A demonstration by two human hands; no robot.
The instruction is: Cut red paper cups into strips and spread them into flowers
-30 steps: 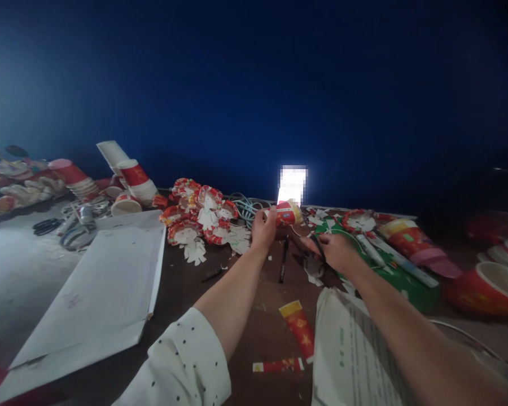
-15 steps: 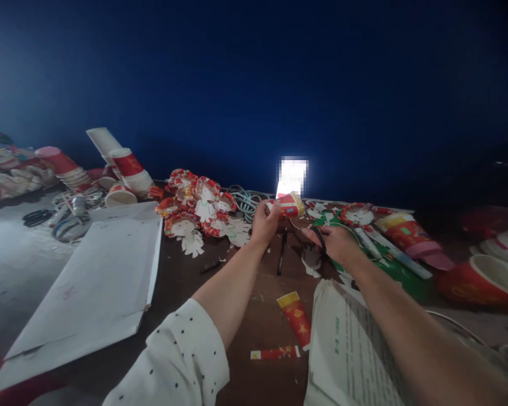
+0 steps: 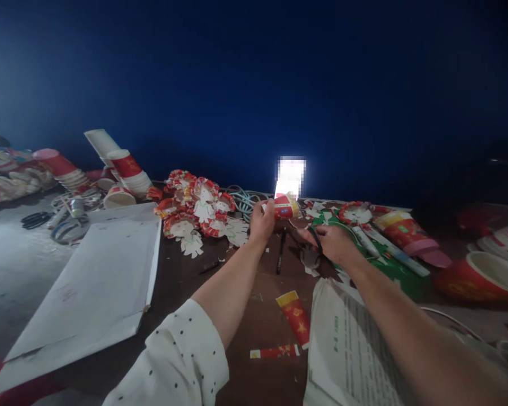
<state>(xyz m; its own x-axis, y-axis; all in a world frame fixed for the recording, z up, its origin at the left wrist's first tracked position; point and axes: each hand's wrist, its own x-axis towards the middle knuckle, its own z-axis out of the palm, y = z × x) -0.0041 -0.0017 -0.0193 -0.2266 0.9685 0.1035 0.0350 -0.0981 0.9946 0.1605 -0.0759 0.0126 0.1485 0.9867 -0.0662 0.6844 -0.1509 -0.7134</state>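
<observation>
A red and yellow paper cup, partly cut, is gripped by my left hand in front of the bright blurred screen. My right hand is closed on the dark handles of a pair of scissors, just right of and below the cup. The scissors' blades are too small and dim to make out clearly. Beneath the hands, a black pen lies on the brown table. Two red and yellow cut strips, one a wide paper piece and one a narrow strip, lie nearer to me.
Red and white paper cutouts are heaped left of my hands, by a coiled cable. Stacked cups and a white board are further left. A printed booklet, a green sheet and more cups lie right.
The view has shifted very slightly. Both hands stay close together, with the cup turned and moved a little left; the grips are the same.
</observation>
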